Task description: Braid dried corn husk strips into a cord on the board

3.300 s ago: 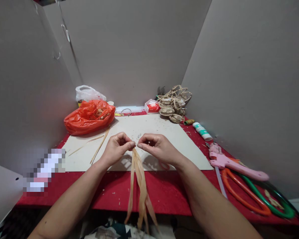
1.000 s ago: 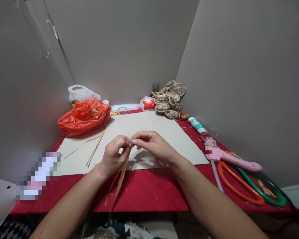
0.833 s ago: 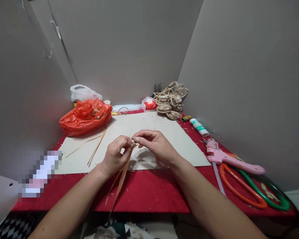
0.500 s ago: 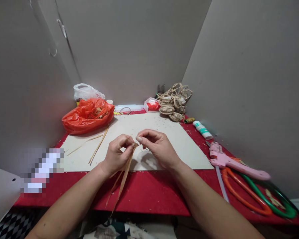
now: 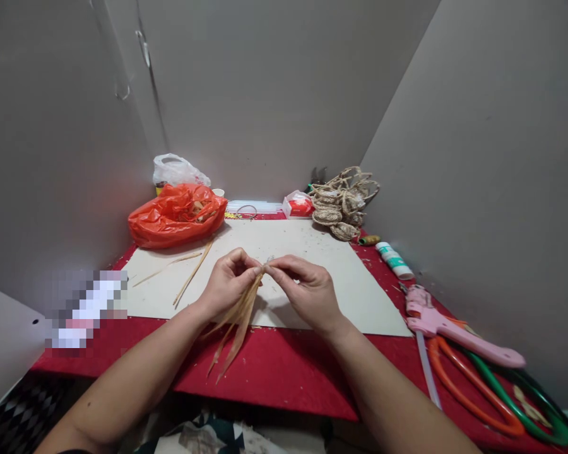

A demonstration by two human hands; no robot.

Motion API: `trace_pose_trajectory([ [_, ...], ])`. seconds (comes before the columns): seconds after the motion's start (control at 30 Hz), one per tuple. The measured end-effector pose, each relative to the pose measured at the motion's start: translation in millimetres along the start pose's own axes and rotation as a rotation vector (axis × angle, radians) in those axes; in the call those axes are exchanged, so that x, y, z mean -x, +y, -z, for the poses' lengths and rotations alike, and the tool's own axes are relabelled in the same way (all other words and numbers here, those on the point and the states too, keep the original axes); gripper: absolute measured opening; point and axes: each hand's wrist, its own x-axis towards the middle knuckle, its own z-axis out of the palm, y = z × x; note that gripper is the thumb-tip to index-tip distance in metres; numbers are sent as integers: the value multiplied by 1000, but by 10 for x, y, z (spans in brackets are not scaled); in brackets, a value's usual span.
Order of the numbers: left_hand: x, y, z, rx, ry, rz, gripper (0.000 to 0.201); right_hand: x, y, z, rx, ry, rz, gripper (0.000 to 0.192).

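Tan dried plant strips point(image 5: 240, 326), like husk or raffia, hang down from between my hands toward the front edge of the table. My left hand point(image 5: 231, 280) pinches their top end between thumb and forefinger. Right beside it, my right hand point(image 5: 307, 290) is closed in a pinch at the same gathered tip, its thumb meeting the left thumb. The small spot where the fingertips meet is mostly hidden. Both hands are above the near part of a white board point(image 5: 312, 243). More dry strips point(image 5: 194, 271) lie on the board to the left.
On a red cloth point(image 5: 274, 372) at right lie a pink glue gun point(image 5: 464, 334), orange-handled point(image 5: 478, 391) and green-handled tools point(image 5: 511, 391), and a white-green roll point(image 5: 394, 260). Behind are a red plastic bag point(image 5: 170, 221), a tissue box point(image 5: 298, 205) and coiled rope point(image 5: 338, 205). Grey panels point(image 5: 265, 94) enclose the table.
My right hand has moved in to meet the left at the tip of the strips. The strips have spread more, and the whole view has shifted and tilted slightly.
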Motion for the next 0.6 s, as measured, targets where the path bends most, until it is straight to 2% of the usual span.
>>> trace_pose_trajectory([
  [0.07,36,-19,-44,-135,25,-32,16,10,13,-10,-27,47,-85,12],
  [0.13,66,-43,-86,-280,53,-92,13,22,32,-26,-35,41,-113,13],
  [0.2,80,-73,-117,-348,72,-119,13,36,56,-51,-2,-12,-77,13],
  [0.3,64,-134,-128,-302,133,-62,14,51,110,-92,84,-118,2,13],
  [0.4,12,-203,-91,-95,187,101,16,53,187,-121,147,-193,42,12],
  [0.5,-56,-259,-9,230,199,373,21,44,251,-131,169,-229,44,12],
  [0.6,-121,-297,99,441,231,558,23,35,277,-120,149,-244,-13,13],
])
